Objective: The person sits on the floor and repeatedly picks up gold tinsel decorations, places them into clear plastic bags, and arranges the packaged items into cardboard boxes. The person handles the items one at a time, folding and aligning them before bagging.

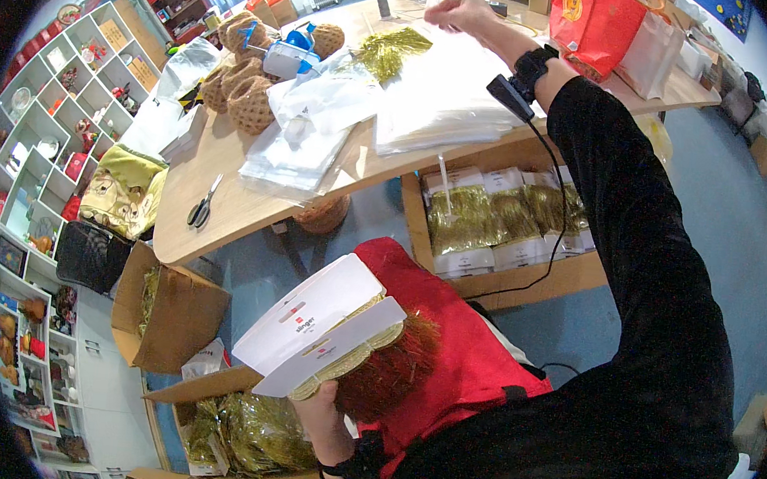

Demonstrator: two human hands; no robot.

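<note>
Low in front of me, my left hand point(328, 416) grips a carded bundle of tinsel fringe. Two or more white header cards point(312, 312) bearing print stand up from it, with gold braided edging point(338, 369) below them. Its reddish-brown strands point(389, 370) lie against my red apron point(452, 314). My right hand point(463, 14) is stretched out over the far part of the table. The fingers are bent, and glare hides whether anything is between them. Just below it lies a stack of clear plastic bags point(435, 117), with loose gold tinsel point(393, 52) to the left.
Scissors point(203, 203) lie near the wooden table's point(171, 238) left corner. Brown knitted items point(248, 101) and a blue-and-white tool point(290, 57) sit farther back. Packed gold tinsel fills a box point(495, 215) under the table and a carton point(250, 433) at left. A cable point(557, 248) hangs from my right wrist.
</note>
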